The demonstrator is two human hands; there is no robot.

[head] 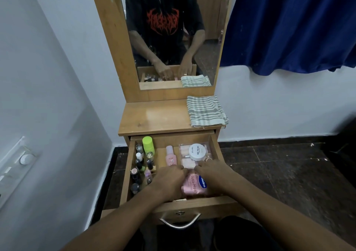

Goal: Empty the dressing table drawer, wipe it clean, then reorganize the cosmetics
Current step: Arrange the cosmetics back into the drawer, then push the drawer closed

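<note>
The wooden drawer point(215, 146) stands pulled open with cosmetics inside. A pink lotion bottle point(191, 186) lies at its front, with both hands on it. My left hand point(169, 181) covers the bottle's left side, fingers curled over it. My right hand point(213, 171) touches the bottle's top end with bent fingers; the grip itself is hidden. Behind the hands lie a clear case point(185, 162) with a white nail polish remover jar point(198, 151) on it and a small pink bottle point(170, 156). Several nail polish bottles point(140, 168) and a green-capped bottle point(148, 145) fill the left side.
A folded striped cloth point(206, 111) lies on the right of the dressing table top point(154, 116). The mirror point(169, 33) above reflects a person's arms. A metal handle point(180, 222) hangs on the drawer front. White wall stands left, blue curtain point(289, 23) right, dark floor below.
</note>
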